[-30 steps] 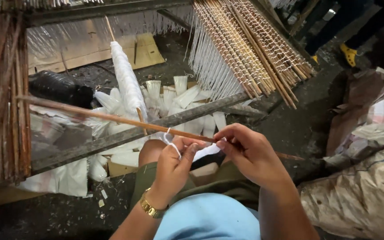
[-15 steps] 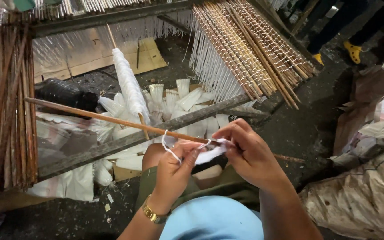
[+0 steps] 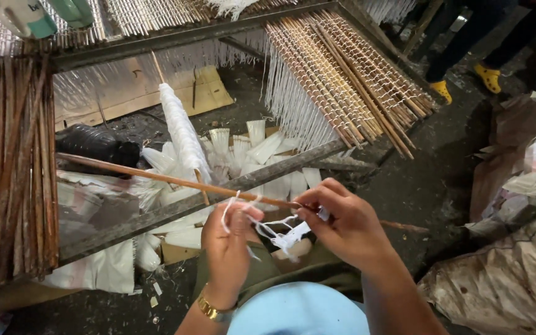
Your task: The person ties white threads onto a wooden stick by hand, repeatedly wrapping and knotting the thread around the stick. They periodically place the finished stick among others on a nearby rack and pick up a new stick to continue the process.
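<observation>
Hands (image 3: 342, 226) on stick (image 3: 156, 178), frame bar (image 3: 175, 211) beneath

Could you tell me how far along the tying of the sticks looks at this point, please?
Done: a panel of sticks already strung together with white thread slopes away ahead. In hand: the left hand and right hand work white string around one long stick across the frame. Left: a bundle of loose sticks waits on the left side.

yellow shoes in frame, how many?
2. One yellow shoe is at the upper right beside the stick rack; the other yellow shoe is further right. Any others may be out of frame.
</observation>
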